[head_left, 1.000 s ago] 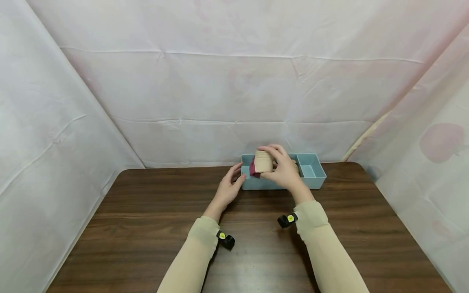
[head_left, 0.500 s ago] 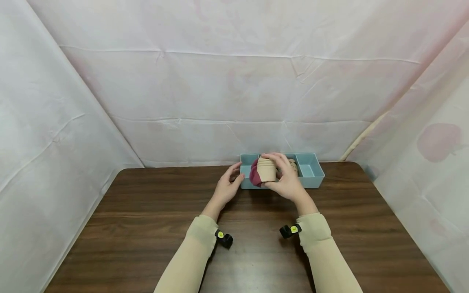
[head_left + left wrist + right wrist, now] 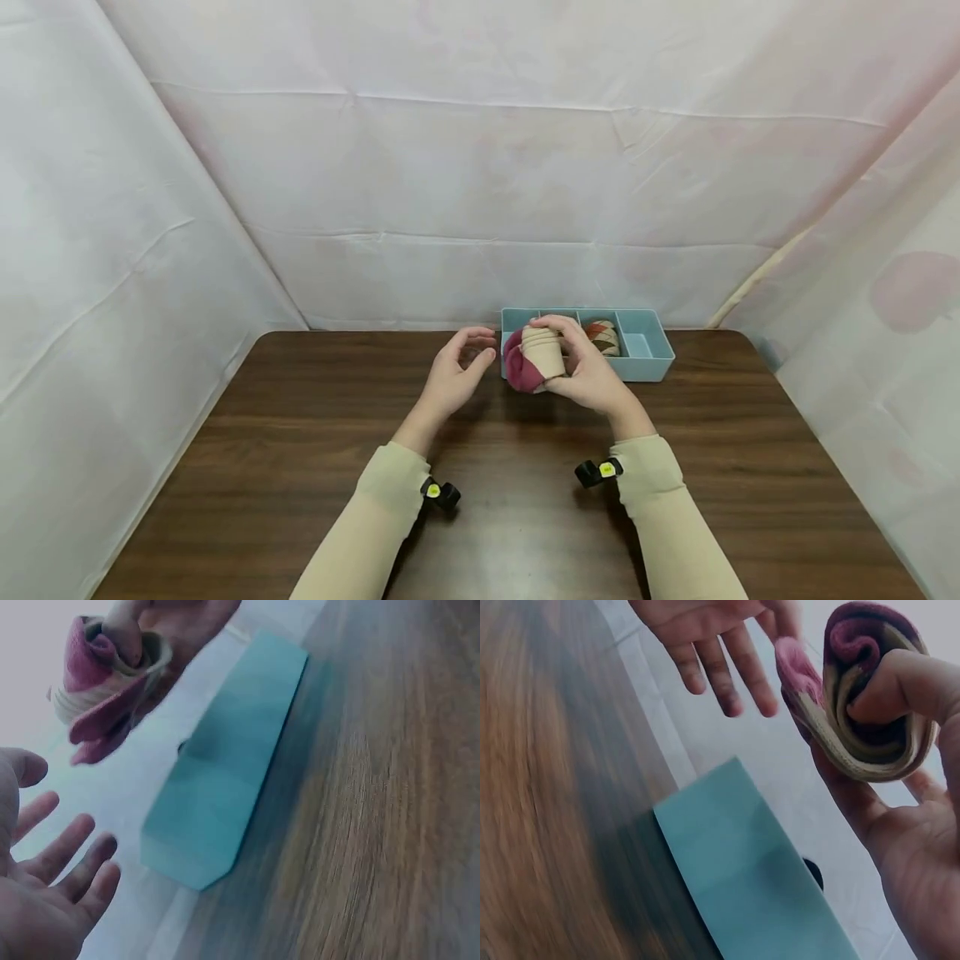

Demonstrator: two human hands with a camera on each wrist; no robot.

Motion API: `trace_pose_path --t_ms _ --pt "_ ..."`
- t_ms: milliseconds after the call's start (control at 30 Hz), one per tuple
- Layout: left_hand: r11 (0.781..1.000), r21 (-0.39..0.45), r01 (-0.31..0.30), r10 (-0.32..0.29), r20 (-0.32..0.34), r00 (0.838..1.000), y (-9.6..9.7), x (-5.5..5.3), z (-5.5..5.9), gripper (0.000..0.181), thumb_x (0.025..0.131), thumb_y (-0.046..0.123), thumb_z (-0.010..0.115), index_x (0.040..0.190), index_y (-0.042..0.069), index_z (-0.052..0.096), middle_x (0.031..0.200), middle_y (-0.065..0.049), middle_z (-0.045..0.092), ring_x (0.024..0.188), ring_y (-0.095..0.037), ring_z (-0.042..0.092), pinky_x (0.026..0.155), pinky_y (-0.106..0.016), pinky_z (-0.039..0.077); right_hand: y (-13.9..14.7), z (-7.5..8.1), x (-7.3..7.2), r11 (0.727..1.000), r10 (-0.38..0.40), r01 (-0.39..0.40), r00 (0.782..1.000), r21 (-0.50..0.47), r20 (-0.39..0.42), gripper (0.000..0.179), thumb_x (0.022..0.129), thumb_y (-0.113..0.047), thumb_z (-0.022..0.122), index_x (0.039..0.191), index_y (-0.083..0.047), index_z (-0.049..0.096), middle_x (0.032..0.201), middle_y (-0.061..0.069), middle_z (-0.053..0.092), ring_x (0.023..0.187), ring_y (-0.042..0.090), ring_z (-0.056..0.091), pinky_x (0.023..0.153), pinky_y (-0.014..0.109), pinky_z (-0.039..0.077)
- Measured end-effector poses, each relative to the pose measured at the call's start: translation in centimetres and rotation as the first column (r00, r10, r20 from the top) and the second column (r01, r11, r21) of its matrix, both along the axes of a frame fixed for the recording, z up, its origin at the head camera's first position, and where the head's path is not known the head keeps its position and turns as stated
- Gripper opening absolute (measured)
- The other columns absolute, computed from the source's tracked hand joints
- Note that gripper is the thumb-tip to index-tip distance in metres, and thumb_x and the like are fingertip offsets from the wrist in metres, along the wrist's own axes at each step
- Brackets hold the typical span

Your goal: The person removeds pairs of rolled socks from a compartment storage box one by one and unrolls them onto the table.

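The right hand (image 3: 590, 381) grips a rolled sock (image 3: 541, 353), the left hand (image 3: 452, 377) loosely splayed nearby, yellow wrist labels (image 3: 607, 470) illegible

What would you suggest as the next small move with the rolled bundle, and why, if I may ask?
I would probably bring the left hand in to steady the rolled bundle: that hand is nearby and holds nothing, while the right hand alone grips the bundle, whose pink end sticks out.

Dark wood-grain table (image 3: 517, 450), creased white cloth (image 3: 487, 175) behind it
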State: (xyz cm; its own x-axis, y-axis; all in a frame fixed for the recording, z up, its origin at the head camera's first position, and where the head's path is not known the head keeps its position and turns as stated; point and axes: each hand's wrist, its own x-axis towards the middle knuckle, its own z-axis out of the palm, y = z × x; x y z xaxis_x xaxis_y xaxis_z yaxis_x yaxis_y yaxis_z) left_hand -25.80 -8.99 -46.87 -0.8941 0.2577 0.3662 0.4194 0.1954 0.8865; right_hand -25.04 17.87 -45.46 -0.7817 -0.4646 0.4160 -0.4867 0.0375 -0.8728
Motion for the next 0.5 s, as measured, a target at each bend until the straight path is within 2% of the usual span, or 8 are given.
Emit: trace_pose_path --t_ms 100,233,400,500 --pt "0.997 0.033 0.066 -0.068 0.043 0.997 -0.6 1.0 0.7 0.032 0.110 0.016 0.067 0.140 0.006 0.061 0.133 -0.016 0.071 0.113 -0.029 0.071 0.094 -0.043 0.058 -0.8 0.1 0.2 0.998 0.069 -0.068 0.997 -0.007 0.024 0.089 0.085 0.021 0.075 0.161 -0.012 0.043 0.161 0.011 0.038 0.126 0.037 0.054 0.082 0.042 0.064" --pt "0.992 0.018 0.124 -0.125 0.095 0.988 -1.6 2.2 1.2 0.033 0.108 0.016 0.071 0.139 0.008 0.061 0.132 -0.012 0.071 0.110 -0.027 0.072 0.090 -0.036 0.060 -1.9 0.2 0.6 0.984 0.176 -0.173 0.981 -0.040 0.082 0.088 0.086 0.021 0.073 0.161 -0.012 0.042 0.158 0.016 0.043 0.120 0.038 0.060 0.078 0.049 0.066" --pt "0.988 0.007 0.157 -0.157 0.132 0.979 -2.4 3.5 1.3 0.033 0.103 0.009 0.076 0.133 0.007 0.063 0.123 -0.014 0.072 0.100 -0.026 0.071 0.083 -0.030 0.061 -3.0 0.0 1.0 0.958 0.284 -0.273 0.946 -0.090 0.159 0.085 0.088 0.018 0.074 0.161 -0.010 0.041 0.154 0.021 0.046 0.116 0.037 0.066 0.079 0.054 0.066" --pt "0.988 0.004 0.155 -0.154 0.149 0.977 -3.0 4.3 1.1 0.031 0.101 0.005 0.078 0.129 0.004 0.065 0.116 -0.014 0.073 0.095 -0.023 0.071 0.080 -0.028 0.060 -3.6 -0.3 1.2 0.942 0.334 -0.321 0.924 -0.095 0.187 0.085 0.088 0.016 0.076 0.161 -0.008 0.040 0.152 0.024 0.048 0.117 0.035 0.066 0.081 0.051 0.066"
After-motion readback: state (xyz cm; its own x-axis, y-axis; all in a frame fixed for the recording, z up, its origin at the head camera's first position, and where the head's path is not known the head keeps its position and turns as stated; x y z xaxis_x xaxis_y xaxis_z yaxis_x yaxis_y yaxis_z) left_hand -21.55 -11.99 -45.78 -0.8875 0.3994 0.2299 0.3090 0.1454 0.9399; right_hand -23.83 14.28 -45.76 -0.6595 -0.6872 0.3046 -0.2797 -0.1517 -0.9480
